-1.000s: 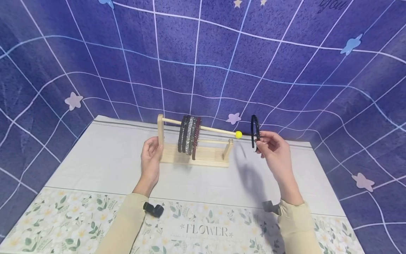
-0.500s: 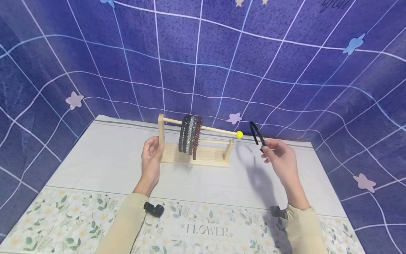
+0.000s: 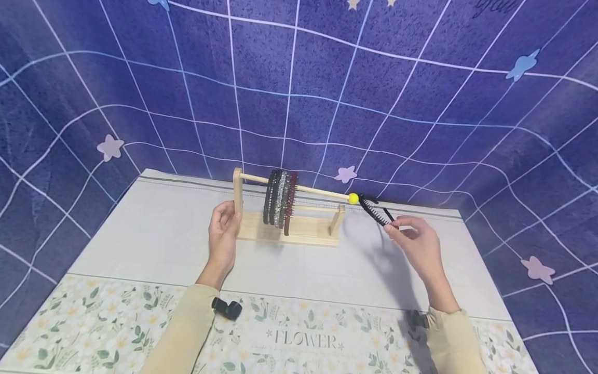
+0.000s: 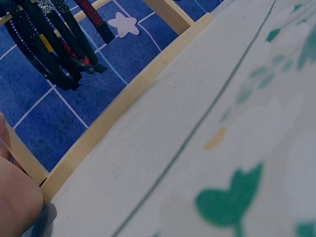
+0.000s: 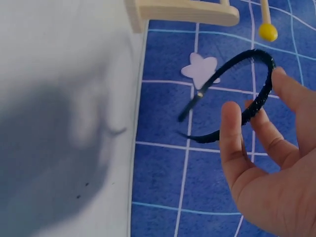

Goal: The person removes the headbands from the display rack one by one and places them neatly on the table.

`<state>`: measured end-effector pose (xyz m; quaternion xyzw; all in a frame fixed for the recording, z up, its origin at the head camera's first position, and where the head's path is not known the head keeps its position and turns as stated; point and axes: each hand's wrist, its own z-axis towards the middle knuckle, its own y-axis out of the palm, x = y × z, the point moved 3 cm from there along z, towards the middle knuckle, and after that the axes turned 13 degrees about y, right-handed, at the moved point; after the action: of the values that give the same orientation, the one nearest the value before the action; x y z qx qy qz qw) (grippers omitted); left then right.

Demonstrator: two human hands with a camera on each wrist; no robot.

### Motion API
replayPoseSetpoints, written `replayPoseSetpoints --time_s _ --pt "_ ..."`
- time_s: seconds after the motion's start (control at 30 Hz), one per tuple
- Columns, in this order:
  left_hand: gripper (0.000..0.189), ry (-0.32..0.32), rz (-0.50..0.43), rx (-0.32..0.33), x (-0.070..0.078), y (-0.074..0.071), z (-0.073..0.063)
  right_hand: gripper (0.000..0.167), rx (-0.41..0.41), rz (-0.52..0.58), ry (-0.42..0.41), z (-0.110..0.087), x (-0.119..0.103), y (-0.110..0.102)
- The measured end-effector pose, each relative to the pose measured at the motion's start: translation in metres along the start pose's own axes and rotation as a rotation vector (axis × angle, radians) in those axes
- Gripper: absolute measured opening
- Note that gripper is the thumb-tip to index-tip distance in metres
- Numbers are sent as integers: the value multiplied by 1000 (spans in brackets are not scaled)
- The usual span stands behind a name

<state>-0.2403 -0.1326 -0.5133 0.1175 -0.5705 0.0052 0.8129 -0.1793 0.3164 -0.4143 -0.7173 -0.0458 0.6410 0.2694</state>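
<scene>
While your left fingers grip the stand, your right fingers pinch the headband beside it: likely light, springy; hold mid-curve.

Blue gridded bkdrop w/ pastel stars behind wht/floral tblcloth.

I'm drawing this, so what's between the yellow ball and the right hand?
In the head view, a black headband lies between the yellow ball and the right hand pinching it.
</scene>
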Motion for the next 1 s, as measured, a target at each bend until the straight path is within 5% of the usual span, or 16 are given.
replayPoseSetpoints --time_s 0.7,1.0 --pt "32 2 -8 12 0 0 -1 29 -52 -188 -225 17 29 5" --pt "32 11 -24 15 -1 1 -1 27 -147 -271 -311 32 44 10"
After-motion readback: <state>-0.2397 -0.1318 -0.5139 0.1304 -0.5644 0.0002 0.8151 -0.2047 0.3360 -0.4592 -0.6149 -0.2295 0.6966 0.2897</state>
